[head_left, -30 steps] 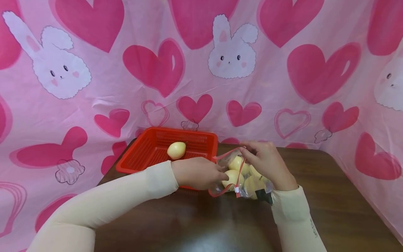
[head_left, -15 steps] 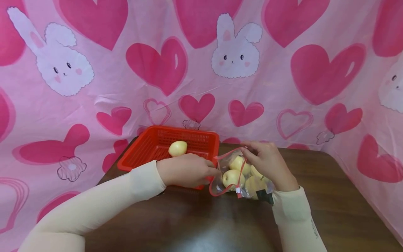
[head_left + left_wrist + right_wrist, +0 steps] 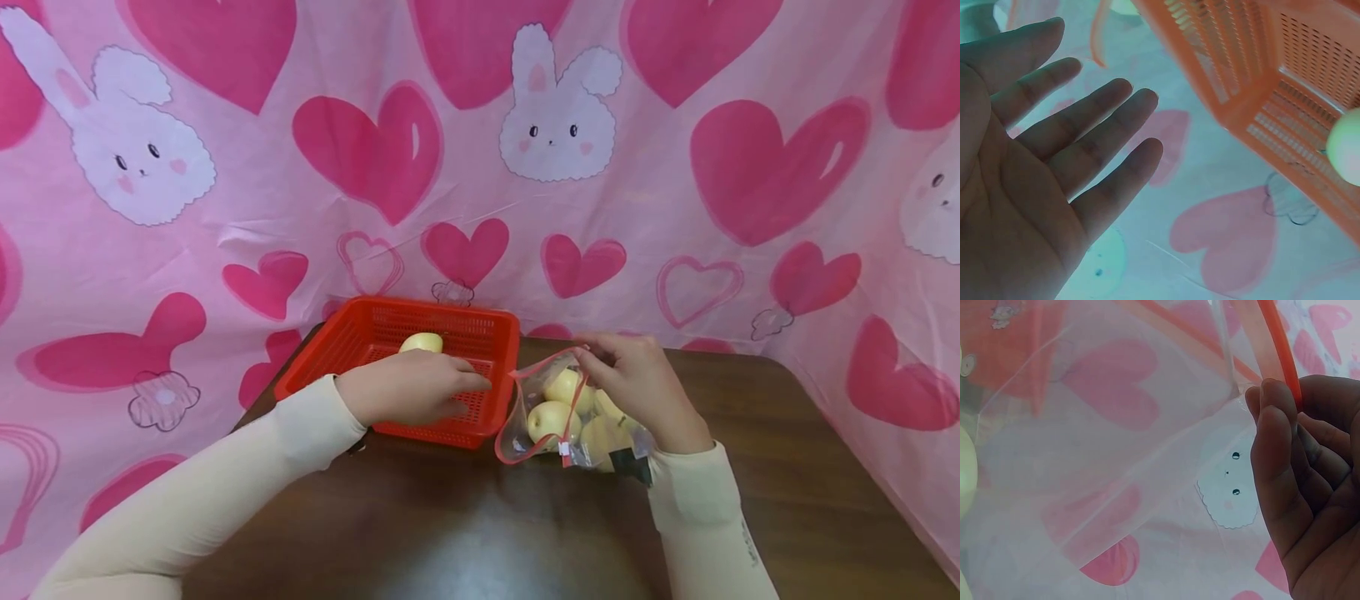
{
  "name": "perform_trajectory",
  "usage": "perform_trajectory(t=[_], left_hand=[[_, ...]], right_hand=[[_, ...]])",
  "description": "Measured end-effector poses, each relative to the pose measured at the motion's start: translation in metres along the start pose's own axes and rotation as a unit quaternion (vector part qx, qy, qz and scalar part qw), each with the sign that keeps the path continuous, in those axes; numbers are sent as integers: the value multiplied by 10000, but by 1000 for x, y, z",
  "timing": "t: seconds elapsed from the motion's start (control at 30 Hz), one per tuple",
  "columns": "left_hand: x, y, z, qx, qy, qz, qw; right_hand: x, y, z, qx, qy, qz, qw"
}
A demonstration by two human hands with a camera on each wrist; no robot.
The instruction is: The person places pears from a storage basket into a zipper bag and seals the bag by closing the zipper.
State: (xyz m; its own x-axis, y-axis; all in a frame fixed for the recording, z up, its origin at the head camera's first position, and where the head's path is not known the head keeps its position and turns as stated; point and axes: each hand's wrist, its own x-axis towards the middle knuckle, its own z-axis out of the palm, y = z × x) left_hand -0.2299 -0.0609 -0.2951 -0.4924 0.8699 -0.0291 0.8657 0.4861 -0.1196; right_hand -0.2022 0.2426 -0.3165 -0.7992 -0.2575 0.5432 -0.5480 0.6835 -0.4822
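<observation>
My left hand [image 3: 416, 387] hovers over the front part of the red basket [image 3: 491, 400], its fingers spread and fairly straight in the left wrist view, holding nothing. A pale yellow pear-like fruit [image 3: 422, 342] lies in the basket beyond it, partly covered by that hand in the head view. To the right, a clear zipper bag [image 3: 517, 446] with a red edge and white slider stands with its mouth gaping to the left. Several yellow fruits [image 3: 550, 422] are inside. My right hand [image 3: 637, 379] pinches the bag's red edge [image 3: 1282, 344] between thumb and fingers.
The brown wooden table [image 3: 480, 533] extends in front of the basket and to the right of the bag. Behind and at the sides hangs a pink cloth [image 3: 465, 192] printed with hearts and rabbits.
My left hand has let go of a fruit inside the bag and moved left, out of the bag's mouth and over the basket. The right hand keeps its hold on the bag.
</observation>
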Motion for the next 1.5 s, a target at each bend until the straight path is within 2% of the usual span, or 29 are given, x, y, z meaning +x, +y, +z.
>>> perform_trajectory(t=[0.27, 0.43, 0.7, 1.0, 1.5], left_hand=[[-3, -31, 9, -533, -218, -739, 9956], [-3, -49, 16, -641, -309, -1038, 9920], [-3, -70, 22, -1034, -429, -1252, 9858], [4, -84, 24, -1122, -619, -1412, 9816], [15, -101, 27, -1012, -640, -1398, 9829]], right_hand=[[1, 1, -1, 53, -74, 65, 9999], [0, 0, -1, 67, -98, 99, 9999], [1, 1, -2, 41, -61, 70, 9999], [0, 1, -3, 128, -30, 89, 9999], [0, -1, -2, 155, 27, 11, 9999]])
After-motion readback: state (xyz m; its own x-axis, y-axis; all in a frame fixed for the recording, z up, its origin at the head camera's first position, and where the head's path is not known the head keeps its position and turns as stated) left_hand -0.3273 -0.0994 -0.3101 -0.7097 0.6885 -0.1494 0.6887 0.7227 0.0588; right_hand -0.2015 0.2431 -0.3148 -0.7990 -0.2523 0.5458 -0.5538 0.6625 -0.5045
